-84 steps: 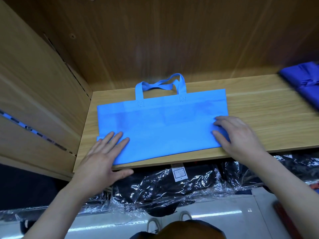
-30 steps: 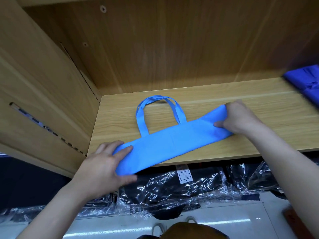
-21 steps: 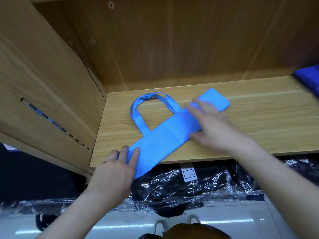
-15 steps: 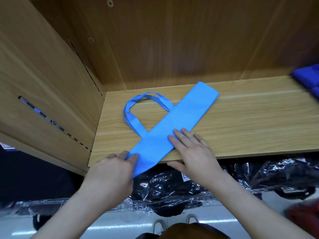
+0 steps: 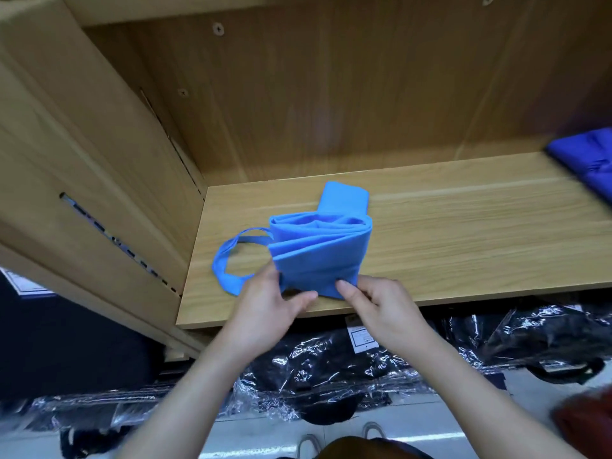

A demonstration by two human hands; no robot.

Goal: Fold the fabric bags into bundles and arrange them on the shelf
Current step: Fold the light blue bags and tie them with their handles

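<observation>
Nearest to us, below the board's front lip, we note dark goods in crinkled clear plastic wrapping (image 5: pixel 331 369), glossy and creased, one bearing a small white label (image 5: pixel 362 336), above a pale shiny floor (image 5: pixel 414 435). Above these, both bare forearms reach forward. The left hand (image 5: pixel 265 306) pinches the near left corner of the light blue bag (image 5: pixel 318 256), thumb stretched along its lower edge; the right hand (image 5: pixel 381 309) grasps the near right corner, thumb on top and fingers curled beneath. The bag is a matte, soft non-woven fabric, folded into a long band and doubled over into a loose, layered bundle. Its near end is lifted just over the front edge of the shelf (image 5: pixel 463 233), and its far end lies flat on the board. Its strap handles (image 5: pixel 228 260) trail out to the left as a flat loop resting on the wood. The shelf is a smooth, light wood-grain laminate with a straight front edge; bare board runs to the right of the bag and behind it. At the far right edge lies a darker blue fabric bundle (image 5: pixel 586 160), blurred, well apart from the bag. The left side panel (image 5: pixel 99 154) stands close beside the handles and carries a narrow slot (image 5: pixel 109 236). The back panel (image 5: pixel 331 94) shows matching grain and a screw head (image 5: pixel 218 29).
</observation>
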